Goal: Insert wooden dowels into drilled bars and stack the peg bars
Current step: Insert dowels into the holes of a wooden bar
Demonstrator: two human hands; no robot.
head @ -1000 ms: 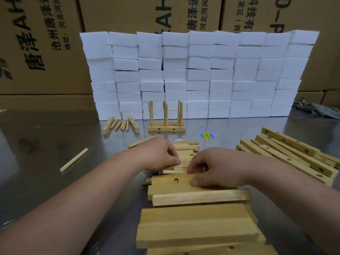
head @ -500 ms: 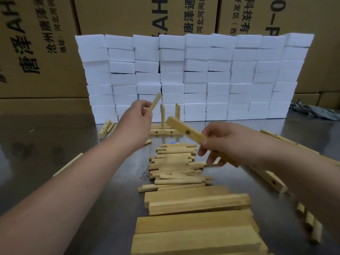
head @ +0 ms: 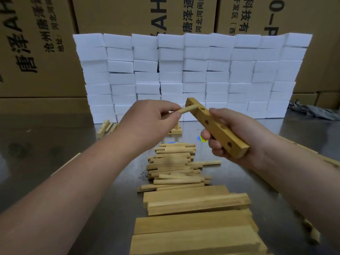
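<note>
Right hand (head: 235,140) is gripping the drilled bar (head: 218,128) while left hand (head: 147,122), fingers (head: 173,115) pinching a dowel (head: 189,108) at its far-end hole, should be pushing squarely.

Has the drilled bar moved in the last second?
Yes. The drilled bar lay flat at the near edge of the dowel pile; now the right hand holds it raised above that pile, tilted.
</note>
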